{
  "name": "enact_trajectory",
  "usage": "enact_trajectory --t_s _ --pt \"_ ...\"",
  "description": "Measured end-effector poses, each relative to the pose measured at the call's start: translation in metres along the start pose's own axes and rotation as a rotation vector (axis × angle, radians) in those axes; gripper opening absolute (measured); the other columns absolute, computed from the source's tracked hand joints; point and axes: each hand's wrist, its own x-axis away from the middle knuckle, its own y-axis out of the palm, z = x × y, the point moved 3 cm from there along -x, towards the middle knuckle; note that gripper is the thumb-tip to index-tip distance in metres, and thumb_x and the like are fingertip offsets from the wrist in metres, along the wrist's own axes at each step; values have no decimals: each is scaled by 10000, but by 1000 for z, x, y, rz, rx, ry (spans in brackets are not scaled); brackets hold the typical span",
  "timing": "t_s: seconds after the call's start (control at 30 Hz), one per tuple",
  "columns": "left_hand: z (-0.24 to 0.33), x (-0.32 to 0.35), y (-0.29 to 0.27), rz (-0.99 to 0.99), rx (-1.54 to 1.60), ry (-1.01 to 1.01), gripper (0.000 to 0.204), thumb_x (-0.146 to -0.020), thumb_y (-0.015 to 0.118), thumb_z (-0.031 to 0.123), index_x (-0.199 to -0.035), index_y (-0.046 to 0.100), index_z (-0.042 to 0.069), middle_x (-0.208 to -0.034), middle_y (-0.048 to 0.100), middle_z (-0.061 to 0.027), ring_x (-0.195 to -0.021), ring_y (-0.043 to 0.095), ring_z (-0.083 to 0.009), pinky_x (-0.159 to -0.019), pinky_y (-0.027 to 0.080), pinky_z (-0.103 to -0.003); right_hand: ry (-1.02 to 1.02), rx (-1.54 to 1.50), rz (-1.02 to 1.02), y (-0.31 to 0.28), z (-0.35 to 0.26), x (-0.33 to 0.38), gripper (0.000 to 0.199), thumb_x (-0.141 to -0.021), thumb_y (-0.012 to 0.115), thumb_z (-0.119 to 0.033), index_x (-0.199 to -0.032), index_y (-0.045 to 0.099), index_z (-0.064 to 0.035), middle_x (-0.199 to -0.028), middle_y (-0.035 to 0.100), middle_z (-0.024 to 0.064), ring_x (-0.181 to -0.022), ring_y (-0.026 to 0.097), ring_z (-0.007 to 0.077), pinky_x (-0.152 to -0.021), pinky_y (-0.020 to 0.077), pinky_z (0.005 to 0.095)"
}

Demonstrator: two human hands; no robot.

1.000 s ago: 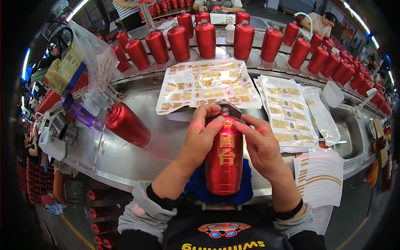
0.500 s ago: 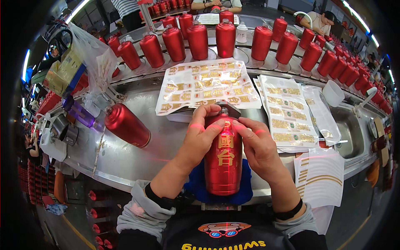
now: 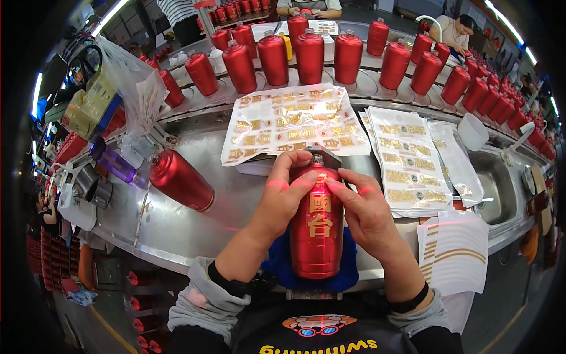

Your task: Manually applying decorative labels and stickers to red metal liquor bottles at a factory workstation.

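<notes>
A red metallic bottle [image 3: 316,253] with gold characters down its front leans toward me, its base on a blue cloth [image 3: 349,259]. My left hand [image 3: 287,192] wraps round its neck and shoulder, the thumb pressed on the front beside the top of the gold lettering [image 3: 320,203]. On the other side my right hand [image 3: 364,206] is closed against the shoulder, its thumb on the front near the upper character. Thin red light lines cross both hands and the bottle. The fingers behind the neck are partly hidden.
Sheets of gold decals [image 3: 295,121] lie beyond the bottle, with more sheets [image 3: 413,159] to the right beside a sink [image 3: 494,183]. A second red bottle [image 3: 180,180] leans at left. A conveyor [image 3: 365,94] carries several red bottles. Other people work beyond it.
My right thumb has slid slightly down and left on the bottle's front. Bottles on the conveyor have shifted along, and a yellow object now shows among them. My left hand keeps its hold.
</notes>
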Motion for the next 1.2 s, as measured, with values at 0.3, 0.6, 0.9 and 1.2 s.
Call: enact_trajectory --t_s 0.3,0.6,0.9,1.2 --pt "-11 21 -1 36 -206 129 560 -998 492 331 -1398 298 -10 -1329 434 -134 -1238 412 -178 -1066 311 -320 30 -33 -1 2 -2 3 475 -808 533 80 -1276 537 -4 -1222 545 223 -1103 529 388 -957 439 421" --pt "-22 77 7 85 -335 136 763 -992 458 437 -1494 133 -38 -1450 335 -246 -1347 350 -311 -1110 259 -370 158 -123 -17 14 -7 48 578 -790 505 103 -1360 430 37 -1227 544 218 -1118 516 379 -976 414 418" --pt "-25 74 9 152 -433 193 724 -995 459 418 -1488 184 -36 -1424 382 -261 -1327 404 -327 -1093 291 -360 224 -166 139 34 -8 74 506 -860 455 73 -1365 439 41 -1242 545 215 -1153 520 341 -1019 389 397" --pt "-30 72 4 222 -321 272 692 -982 477 444 -1446 299 -38 -1395 425 -277 -1311 418 -366 -1087 311 -384 195 -334 197 48 7 82 507 -888 446 57 -1394 422 28 -1280 531 187 -1186 516 281 -1042 377 363"
